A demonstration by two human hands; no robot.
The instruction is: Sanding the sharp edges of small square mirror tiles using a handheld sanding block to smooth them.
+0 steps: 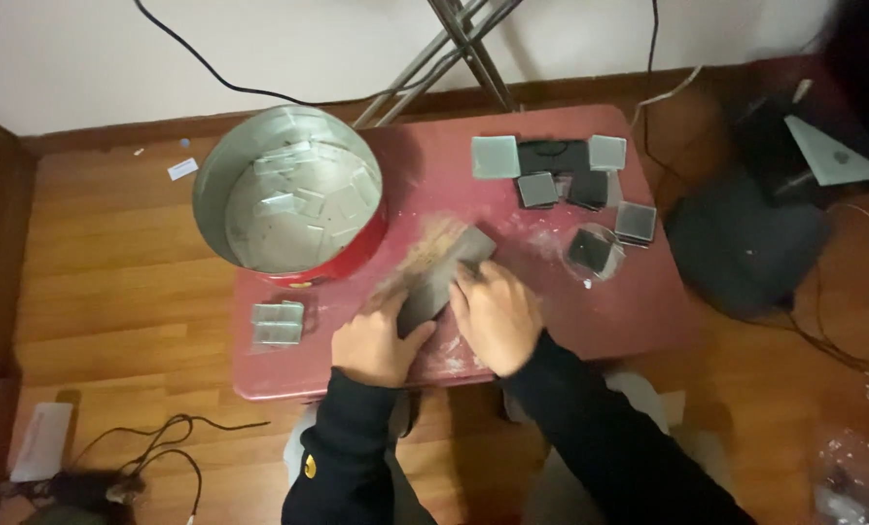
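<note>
Both hands [434, 326] on grey block [446, 275]

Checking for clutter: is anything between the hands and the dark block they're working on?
Nothing visible: the left hand and right hand both rest directly on the dark block on the red table.

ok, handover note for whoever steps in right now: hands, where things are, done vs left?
Left hand: pressed on the near end of the long dark block, steadying it.
Right hand: fingers flat on the block's middle; whether a piece lies under them cannot be seen.
The block lies diagonally on the red table, pale dust around it.
Round tin, back left: clear square pieces inside.
Small clear stack at left near edge.
Grey and dark squares spread at back right.
Done versus left: the piles do not show it.
</note>
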